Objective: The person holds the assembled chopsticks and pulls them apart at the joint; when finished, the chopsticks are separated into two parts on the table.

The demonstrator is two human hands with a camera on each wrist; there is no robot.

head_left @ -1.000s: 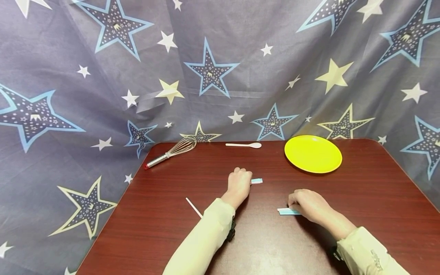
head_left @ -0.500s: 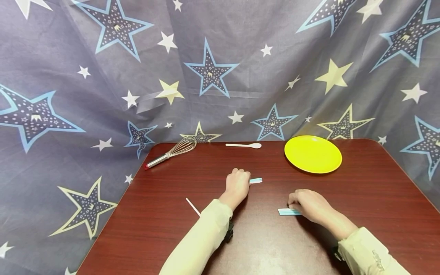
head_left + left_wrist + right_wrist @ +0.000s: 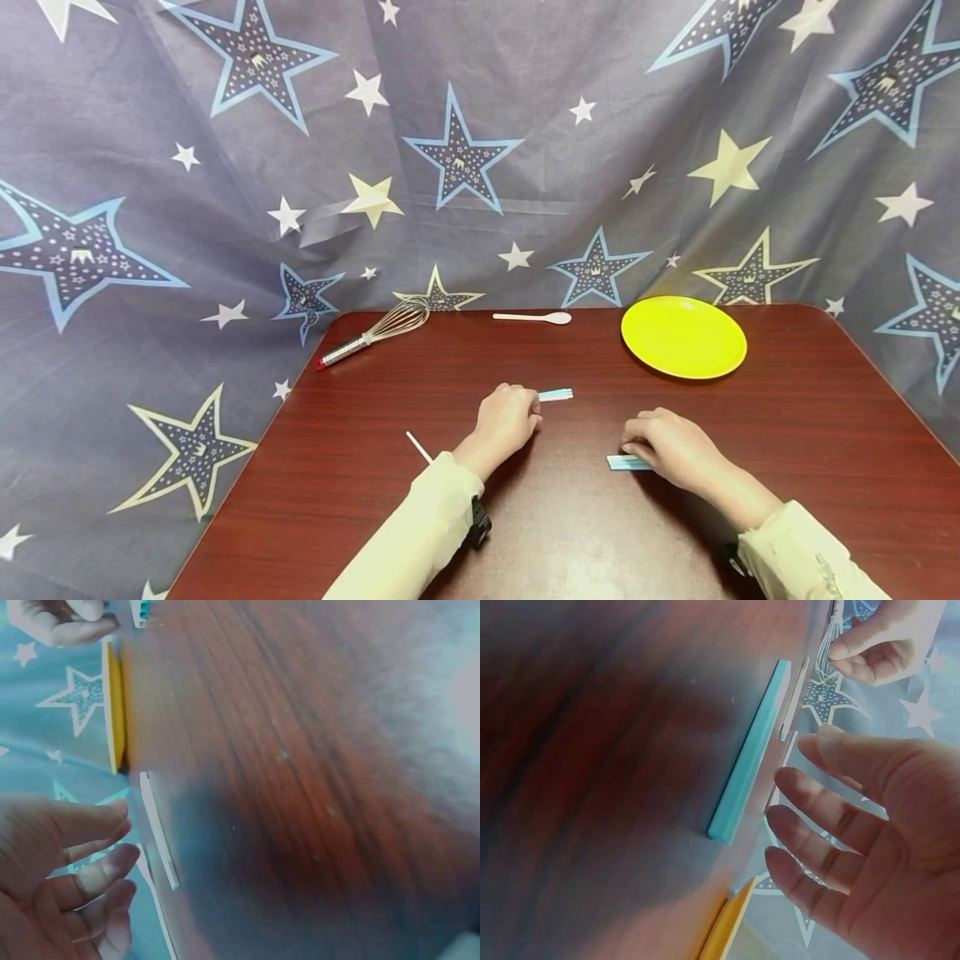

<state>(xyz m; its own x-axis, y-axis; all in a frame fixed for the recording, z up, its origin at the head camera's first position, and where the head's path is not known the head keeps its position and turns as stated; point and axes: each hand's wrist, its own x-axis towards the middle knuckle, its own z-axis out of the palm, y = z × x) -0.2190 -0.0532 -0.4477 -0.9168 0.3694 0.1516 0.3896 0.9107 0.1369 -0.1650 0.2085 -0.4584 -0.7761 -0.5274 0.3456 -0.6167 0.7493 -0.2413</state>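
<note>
A short bundle of light-blue and white sticks [image 3: 556,395] lies mid-table, its right end showing past my left hand [image 3: 501,418]. In the left wrist view those sticks [image 3: 159,832] rest on the wood, apart from the loosely bent fingers. A second light-blue and white bundle [image 3: 627,462] lies nearer the front, partly covered by my right hand [image 3: 671,446]. From the right wrist this bundle [image 3: 750,754] appears flat on the table, beside relaxed fingers [image 3: 817,802] that grip nothing. A thin white stick [image 3: 417,446] is partly hidden under the left sleeve.
On the reddish-brown table [image 3: 315,492], a whisk [image 3: 375,332] lies at the back left and a white spoon [image 3: 532,317] along the back edge. A yellow plate [image 3: 683,337] sits back right. A star-patterned cloth [image 3: 480,108] hangs behind.
My left hand has let go of the far bundle and drawn back toward the left, uncovering more of it. My right hand has lifted slightly off the near bundle, which stays in place.
</note>
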